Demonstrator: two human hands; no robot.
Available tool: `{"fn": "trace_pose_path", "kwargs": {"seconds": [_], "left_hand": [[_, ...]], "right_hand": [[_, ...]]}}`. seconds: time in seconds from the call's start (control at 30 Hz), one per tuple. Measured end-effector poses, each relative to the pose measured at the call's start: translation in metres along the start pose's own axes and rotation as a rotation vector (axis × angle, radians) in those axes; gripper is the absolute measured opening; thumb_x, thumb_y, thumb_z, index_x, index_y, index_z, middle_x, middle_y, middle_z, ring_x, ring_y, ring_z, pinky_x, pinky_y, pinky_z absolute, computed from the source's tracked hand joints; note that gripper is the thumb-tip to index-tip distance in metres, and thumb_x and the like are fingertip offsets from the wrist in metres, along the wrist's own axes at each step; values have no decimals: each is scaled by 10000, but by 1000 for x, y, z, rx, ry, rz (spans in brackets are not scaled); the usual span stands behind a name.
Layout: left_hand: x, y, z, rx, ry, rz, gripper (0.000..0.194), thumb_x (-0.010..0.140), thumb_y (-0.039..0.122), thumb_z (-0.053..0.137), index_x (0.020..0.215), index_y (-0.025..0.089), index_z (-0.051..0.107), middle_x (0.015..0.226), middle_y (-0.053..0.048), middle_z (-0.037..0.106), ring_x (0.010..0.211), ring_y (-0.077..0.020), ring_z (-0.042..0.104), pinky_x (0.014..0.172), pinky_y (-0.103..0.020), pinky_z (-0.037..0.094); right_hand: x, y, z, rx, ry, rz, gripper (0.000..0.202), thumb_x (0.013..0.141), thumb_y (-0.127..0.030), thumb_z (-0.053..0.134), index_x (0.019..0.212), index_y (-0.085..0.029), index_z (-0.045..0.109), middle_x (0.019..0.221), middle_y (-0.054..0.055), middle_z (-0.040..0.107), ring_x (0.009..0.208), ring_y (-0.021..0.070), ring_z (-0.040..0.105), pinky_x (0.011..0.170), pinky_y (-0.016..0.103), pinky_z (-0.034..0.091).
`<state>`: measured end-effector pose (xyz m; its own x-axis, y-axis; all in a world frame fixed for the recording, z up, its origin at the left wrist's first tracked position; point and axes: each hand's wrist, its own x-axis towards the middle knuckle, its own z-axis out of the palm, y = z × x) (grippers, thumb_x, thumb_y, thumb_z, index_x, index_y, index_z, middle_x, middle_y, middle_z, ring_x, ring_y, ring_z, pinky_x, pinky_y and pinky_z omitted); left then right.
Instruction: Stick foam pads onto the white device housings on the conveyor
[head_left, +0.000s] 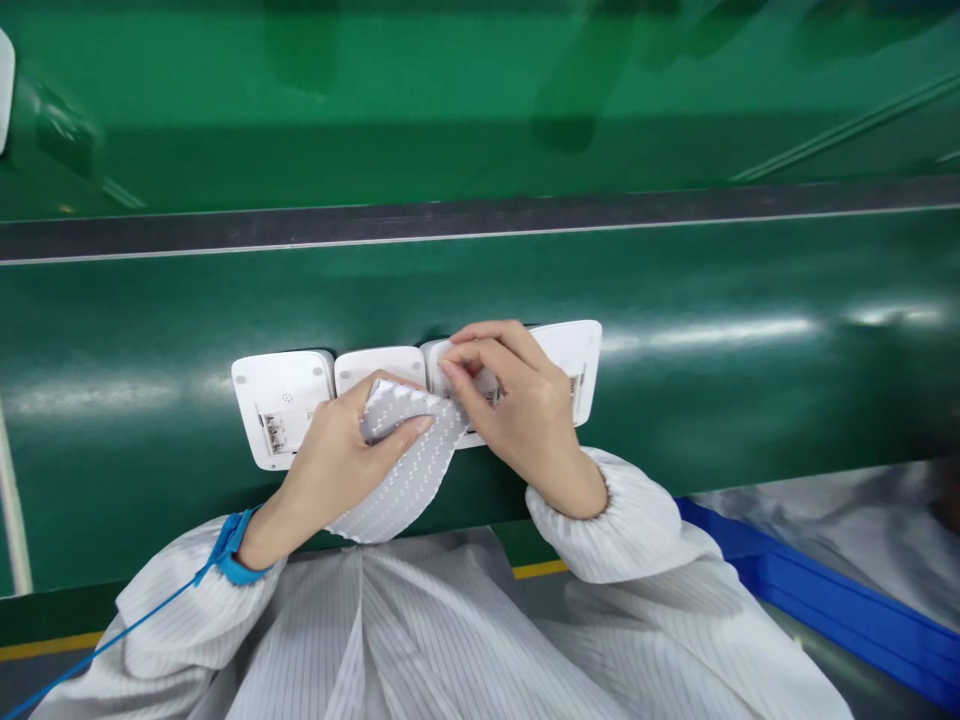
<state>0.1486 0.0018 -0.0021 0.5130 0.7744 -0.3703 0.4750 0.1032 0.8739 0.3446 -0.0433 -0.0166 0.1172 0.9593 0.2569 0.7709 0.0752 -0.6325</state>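
My left hand (349,450) grips a curved grey sheet (409,490) dotted with rows of small white pieces, its thumb lying over the sheet. To the right, my right hand (525,400) has its thumb and index finger pinched together above a white device; whatever is between the fingertips is too small to make out. Several white devices lie side by side beneath my hands. The leftmost device (281,405) shows an open compartment with metal contacts. Beside it, the second device (380,366) is partly covered by my left hand. The rightmost device (574,365) is partly hidden by my right hand.
The devices rest on a green work surface (750,380). Beyond it run a dark strip (480,217) and a glossy green surface (450,100). A blue bin edge (840,610) is at the lower right. A blue cord (112,650) trails from my left wrist band.
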Motion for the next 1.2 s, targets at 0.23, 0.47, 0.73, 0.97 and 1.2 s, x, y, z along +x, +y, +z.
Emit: {"fn": "trace_pose_path", "kwargs": {"seconds": [0.23, 0.47, 0.73, 0.97, 1.2], "left_hand": [[0, 1, 2, -28, 23, 26, 165, 937, 311, 773, 1091, 285, 718, 1075, 43, 790, 1038, -206, 737, 899, -310, 545], [6, 8, 11, -49, 13, 80, 158, 944, 290, 764, 1093, 274, 713, 1071, 29, 783, 1045, -205, 732, 906, -311, 546], [17, 19, 24, -23, -24, 97, 144, 954, 299, 752, 1090, 285, 709, 1067, 43, 785, 1037, -200, 735, 870, -291, 540], [22, 19, 26, 69, 5, 51, 145, 941, 310, 751, 1067, 265, 694, 1074, 26, 791, 1045, -230, 740, 850, -313, 540], [23, 18, 27, 101, 17, 59, 138, 962, 309, 718, 1089, 262, 692, 1085, 16, 787, 1014, -237, 738, 855, -327, 545]], "right_hand": [[-4, 3, -20, 284, -39, 151, 61, 871, -200, 844, 843, -225, 795, 972, 38, 785, 716, 140, 676, 543, 261, 524], [-19, 3, -30, 461, -86, 314, 58, 848, -194, 853, 824, -223, 809, 892, 18, 788, 604, 92, 597, 472, 229, 444], [-25, 11, -39, 406, 13, 261, 59, 879, -193, 825, 838, -226, 798, 900, 26, 787, 632, 111, 619, 477, 249, 450], [-15, 34, -36, 205, 150, 265, 43, 919, -220, 764, 878, -213, 774, 985, 47, 760, 652, 118, 616, 476, 257, 450], [-14, 37, -31, 96, 135, 193, 74, 971, -194, 681, 930, -211, 740, 1046, 56, 713, 683, 121, 633, 603, 288, 559]]}}
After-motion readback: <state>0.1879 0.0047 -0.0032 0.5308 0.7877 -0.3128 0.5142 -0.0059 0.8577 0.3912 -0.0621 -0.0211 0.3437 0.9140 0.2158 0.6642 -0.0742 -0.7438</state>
